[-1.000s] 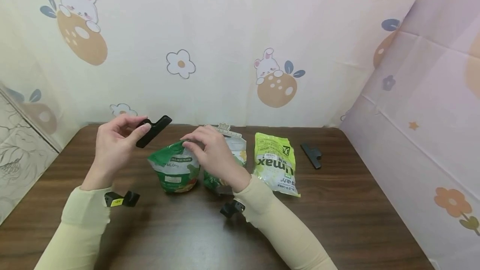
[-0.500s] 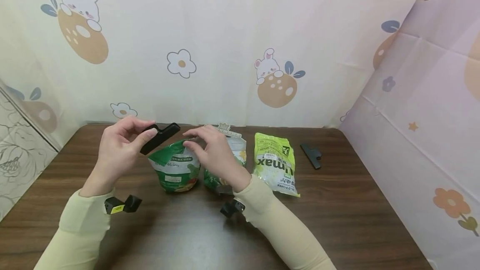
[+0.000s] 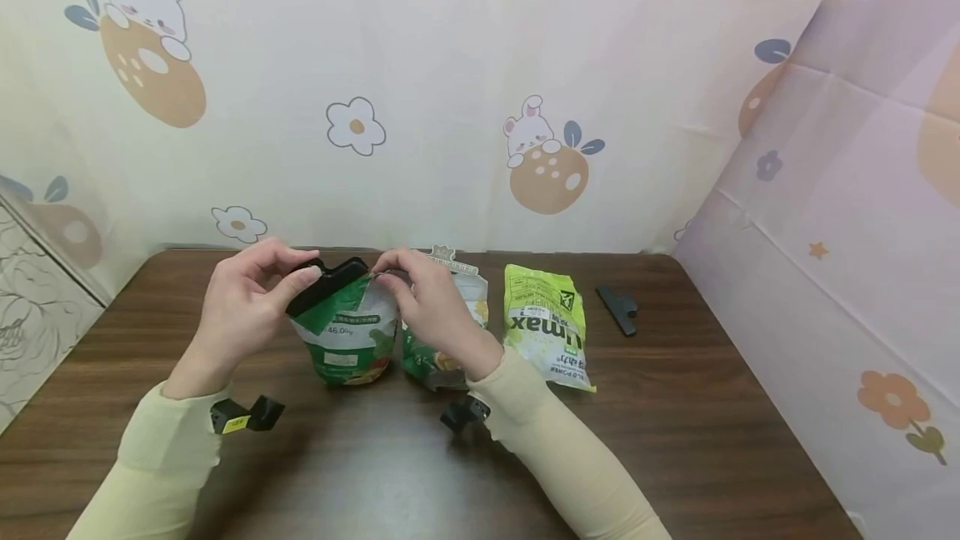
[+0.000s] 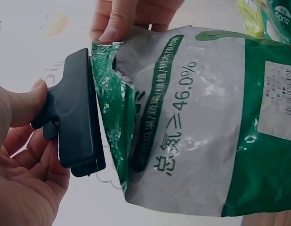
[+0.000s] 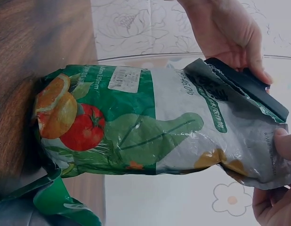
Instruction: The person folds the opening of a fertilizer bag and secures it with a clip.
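My left hand (image 3: 251, 294) pinches the handles of a black bag clip (image 3: 330, 286) between thumb and fingers. The clip's long bar lies right along the folded top edge of a green and white fertilizer bag (image 3: 352, 344), which stands upright on the table. At the other top corner my right hand (image 3: 435, 302) pinches the bag. The left wrist view shows the clip (image 4: 77, 113) close beside the green folded flap (image 4: 112, 108). In the right wrist view, the bag (image 5: 131, 127) has oranges and a tomato printed near its base.
Behind my right hand stands a second green bag (image 3: 431, 361) with a pale clip (image 3: 457, 263) on its top. Right of it lies a yellow-green bag (image 3: 543, 323), then another black clip (image 3: 618, 309) on the wooden table (image 3: 675, 423). A printed curtain (image 3: 442, 40) hangs behind.
My left hand has brought the black clip right and down to the bag's top edge. The right hand keeps its pinch on the bag's corner. The view has shifted slightly.
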A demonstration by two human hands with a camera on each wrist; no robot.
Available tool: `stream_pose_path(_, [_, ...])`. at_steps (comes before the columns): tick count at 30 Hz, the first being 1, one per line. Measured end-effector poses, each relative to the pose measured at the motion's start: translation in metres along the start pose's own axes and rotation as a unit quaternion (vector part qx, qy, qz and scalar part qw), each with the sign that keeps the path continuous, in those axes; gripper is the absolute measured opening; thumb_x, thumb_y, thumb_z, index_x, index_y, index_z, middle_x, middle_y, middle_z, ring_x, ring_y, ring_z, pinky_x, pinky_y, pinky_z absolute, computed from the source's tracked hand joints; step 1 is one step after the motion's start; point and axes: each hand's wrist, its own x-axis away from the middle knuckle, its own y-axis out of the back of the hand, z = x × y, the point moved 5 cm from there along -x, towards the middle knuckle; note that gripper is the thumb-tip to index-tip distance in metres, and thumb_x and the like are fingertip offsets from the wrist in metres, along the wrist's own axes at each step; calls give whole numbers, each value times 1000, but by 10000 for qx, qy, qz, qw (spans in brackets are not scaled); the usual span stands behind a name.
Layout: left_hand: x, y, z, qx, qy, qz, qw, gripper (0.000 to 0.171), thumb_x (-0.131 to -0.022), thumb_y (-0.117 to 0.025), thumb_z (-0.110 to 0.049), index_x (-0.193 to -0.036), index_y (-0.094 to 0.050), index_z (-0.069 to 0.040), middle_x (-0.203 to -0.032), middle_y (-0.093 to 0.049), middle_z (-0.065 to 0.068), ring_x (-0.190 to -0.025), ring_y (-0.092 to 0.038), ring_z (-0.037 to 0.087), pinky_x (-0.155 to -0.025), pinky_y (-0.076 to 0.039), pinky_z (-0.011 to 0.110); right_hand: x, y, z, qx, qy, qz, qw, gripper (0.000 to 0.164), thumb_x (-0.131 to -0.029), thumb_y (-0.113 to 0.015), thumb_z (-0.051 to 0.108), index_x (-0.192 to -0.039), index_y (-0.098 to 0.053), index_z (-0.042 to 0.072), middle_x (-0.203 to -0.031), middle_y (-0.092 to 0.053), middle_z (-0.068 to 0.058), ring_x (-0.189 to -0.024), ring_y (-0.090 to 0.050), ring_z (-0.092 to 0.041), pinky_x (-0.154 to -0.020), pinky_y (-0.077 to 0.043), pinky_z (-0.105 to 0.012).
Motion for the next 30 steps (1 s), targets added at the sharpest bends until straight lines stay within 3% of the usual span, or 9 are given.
stream_pose_path(8, [1, 0, 1, -35, -79, 31, 10000, 15, -87, -75, 1, -102, -73, -2, -94, -68, 2, -79, -57, 15, -74, -50, 15, 0, 3, -3, -147, 11, -154, 9998, 8, -96, -65, 5, -103, -62, 8, -100, -66, -1, -91, -63, -14, -75, -48, -22])
stream_pose_path(14, [1, -1, 1, 59, -115, 81, 9999, 15, -87, -75, 2, -101, -74, -2, -93, -68, 2, -79, -57, 15, -73, -49, 15, 1, 5, -5, -132, -7, -153, 9998, 7, -96, -67, 6, -101, -63, 9, -97, -66, 1, -85, -60, -10, -71, -47, -24])
stream_pose_path(25, [1, -5, -2, -186, -494, 125, 9985, 16, -82, -79, 3, -95, -76, -8, -93, -70, -1, -73, -55, 13, -58, -45, 20, -1, 8, -8, -156, -147, -173, 9996, 7, -95, -67, 7, -100, -63, 9, -96, -66, 2, -88, -60, -8, -75, -48, -24])
stream_pose_path(30, [1, -14, 4, -389, -309, 345, 9982, 12, -85, -79, -5, -93, -75, -13, -98, -72, -4, -71, -57, 12, -57, -46, 22, -2, 9, -9, -201, -180, -187, 9995, 5, -96, -67, 8, -100, -63, 9, -95, -66, 2, -88, -60, -8, -74, -49, -24])
